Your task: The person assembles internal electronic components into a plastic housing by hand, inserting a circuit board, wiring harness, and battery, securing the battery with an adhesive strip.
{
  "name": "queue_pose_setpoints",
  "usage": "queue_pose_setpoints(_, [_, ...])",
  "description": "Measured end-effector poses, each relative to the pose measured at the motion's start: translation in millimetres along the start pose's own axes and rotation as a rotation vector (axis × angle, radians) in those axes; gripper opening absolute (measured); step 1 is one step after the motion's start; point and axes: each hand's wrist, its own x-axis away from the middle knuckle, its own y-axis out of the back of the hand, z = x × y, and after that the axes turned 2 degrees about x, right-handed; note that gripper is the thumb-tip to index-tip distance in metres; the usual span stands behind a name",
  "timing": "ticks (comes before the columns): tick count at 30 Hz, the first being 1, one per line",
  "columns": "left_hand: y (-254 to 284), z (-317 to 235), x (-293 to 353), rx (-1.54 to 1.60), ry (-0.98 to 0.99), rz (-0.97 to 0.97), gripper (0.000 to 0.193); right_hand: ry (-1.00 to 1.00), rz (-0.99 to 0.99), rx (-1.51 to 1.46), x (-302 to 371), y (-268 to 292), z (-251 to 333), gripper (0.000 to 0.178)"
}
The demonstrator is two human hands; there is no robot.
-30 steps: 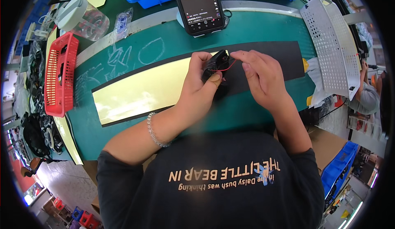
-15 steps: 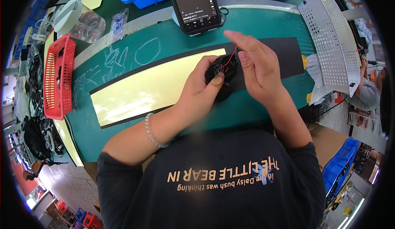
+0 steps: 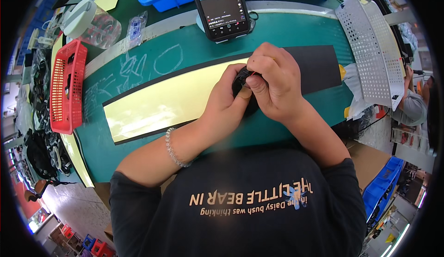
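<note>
The left hand (image 3: 223, 97) grips a part (image 3: 239, 79); the right hand (image 3: 280, 83) seemingly pinches a wire (image 3: 254, 73) (contact half-hidden); tugging could snap it.

The left hand (image 3: 224, 99) and right hand (image 3: 278, 86) covered much of the black housing (image 3: 238, 83) and nearly all its red wire (image 3: 254, 73); the view's top edge cut off the smartphone (image 3: 223, 12) and blue bin (image 3: 173, 2).

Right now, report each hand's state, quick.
Left hand: closed, holding the black part.
Right hand: closed, up against the red wire; whether it grips it cannot be told.
</note>
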Motion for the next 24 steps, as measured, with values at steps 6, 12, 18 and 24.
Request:
queue_pose_setpoints(6, [0.6,-0.2,1.2,-0.028,-0.001,0.029,0.027,0.059,-0.06,0.097,0.9,-5.1,-1.4,0.011])
queue_pose_setpoints(12, [0.8,-1.2,1.4,-0.077,0.017,0.036,0.025,-0.152,-0.228,-0.157,10.6,-17.4,5.0,0.021])
queue_pose_setpoints(18, [3.3,5.9,1.0,0.058,0.137,-0.056,0.025,-0.037,-0.054,-0.069,4.6,3.0,0.3,0.023])
queue_pose_setpoints(24, [5.8,1.3,-2.0,0.163,0.14,-0.066,0.021,-0.017,0.131,0.013,4.9,25.8,-0.4,0.02])
